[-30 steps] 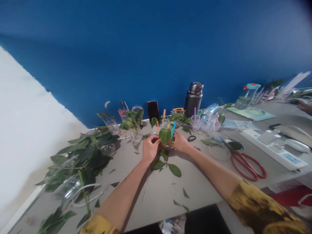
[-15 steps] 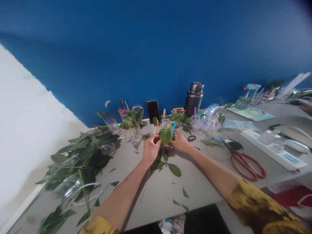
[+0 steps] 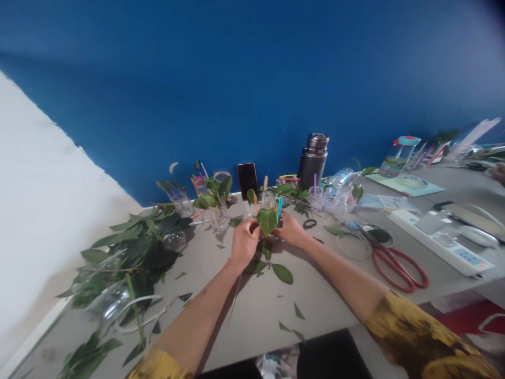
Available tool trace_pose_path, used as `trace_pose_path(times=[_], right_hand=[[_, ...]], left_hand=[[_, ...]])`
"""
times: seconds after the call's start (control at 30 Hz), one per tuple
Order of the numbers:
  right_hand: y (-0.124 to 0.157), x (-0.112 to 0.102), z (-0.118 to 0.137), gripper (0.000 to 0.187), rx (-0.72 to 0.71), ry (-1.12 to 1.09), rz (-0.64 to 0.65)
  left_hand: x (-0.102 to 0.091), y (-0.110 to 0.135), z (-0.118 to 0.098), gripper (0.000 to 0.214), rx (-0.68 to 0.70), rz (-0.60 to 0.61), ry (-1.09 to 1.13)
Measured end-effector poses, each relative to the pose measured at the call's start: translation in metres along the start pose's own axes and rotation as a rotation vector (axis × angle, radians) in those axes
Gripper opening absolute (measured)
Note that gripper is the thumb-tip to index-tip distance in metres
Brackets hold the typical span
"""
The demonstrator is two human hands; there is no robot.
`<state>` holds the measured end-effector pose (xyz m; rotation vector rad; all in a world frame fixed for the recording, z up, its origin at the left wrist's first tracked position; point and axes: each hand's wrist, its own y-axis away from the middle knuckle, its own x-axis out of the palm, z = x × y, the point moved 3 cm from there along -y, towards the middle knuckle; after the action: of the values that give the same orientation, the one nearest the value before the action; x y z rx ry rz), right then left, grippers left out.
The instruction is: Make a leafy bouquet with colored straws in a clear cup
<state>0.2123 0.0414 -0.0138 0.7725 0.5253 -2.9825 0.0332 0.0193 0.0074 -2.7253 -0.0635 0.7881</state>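
Observation:
A broad green leaf (image 3: 267,221) stands between my two hands at mid-table, with a sprig of smaller leaves (image 3: 282,273) trailing below it. My left hand (image 3: 245,239) has thumb and forefinger closed at the leaf's left side, pinching the leafy sprig. From the right, my right hand (image 3: 291,229) reaches in with bent fingers, their tips hidden behind the leaf. Just behind the leaf rise a blue straw (image 3: 280,207) and an orange straw (image 3: 255,202). What stands at their base is covered by the leaf and my fingers.
Cut branches (image 3: 138,247) pile up at left. Clear cups (image 3: 218,218), a phone (image 3: 247,179) and a thermos (image 3: 314,162) line the blue wall. Red-handled scissors (image 3: 400,268) and a power strip (image 3: 437,242) lie right. Another person's hand (image 3: 498,172) shows at the far right edge.
My hands keep almost the same place and grip around the leaf. The view has shifted very slightly, and the other person's hand at the right edge has moved a little.

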Motion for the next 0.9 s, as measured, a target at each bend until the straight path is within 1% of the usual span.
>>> trace_pose_path(times=[0.1,0.23,0.4,0.47,0.53,0.63,0.73,0.8,0.9], right_hand=[[0.001,-0.001,0.004,0.041,-0.014,0.018,0.006],[0.002,-0.003,0.009,0.040,0.025,0.012,0.037],[0.002,-0.003,0.008,0.046,0.030,-0.001,0.034],[0.002,-0.002,0.006,0.048,0.033,0.016,0.027],[0.000,-0.002,0.004,0.047,0.031,0.071,0.019],[-0.001,-0.001,0.002,0.044,0.006,0.149,0.019],[-0.002,0.001,0.003,0.048,-0.043,0.142,0.038],[-0.002,0.002,0.005,0.051,-0.065,0.117,0.047],[-0.003,0.005,0.007,0.051,-0.093,0.093,0.053]], left_hand=[[-0.001,0.000,0.004,0.014,0.043,0.019,-0.038],[0.000,-0.002,0.009,0.013,0.077,0.008,-0.067],[0.002,-0.004,0.018,0.009,0.024,0.005,0.018],[0.001,-0.005,0.021,0.017,-0.004,-0.016,0.068],[0.003,-0.006,0.022,0.032,-0.016,0.000,0.187],[0.008,-0.011,0.019,0.063,-0.014,0.096,0.386],[0.014,-0.018,0.015,0.083,-0.029,0.160,0.472],[0.016,-0.024,0.014,0.089,-0.039,0.169,0.499],[0.018,-0.028,0.013,0.086,-0.005,0.176,0.506]])
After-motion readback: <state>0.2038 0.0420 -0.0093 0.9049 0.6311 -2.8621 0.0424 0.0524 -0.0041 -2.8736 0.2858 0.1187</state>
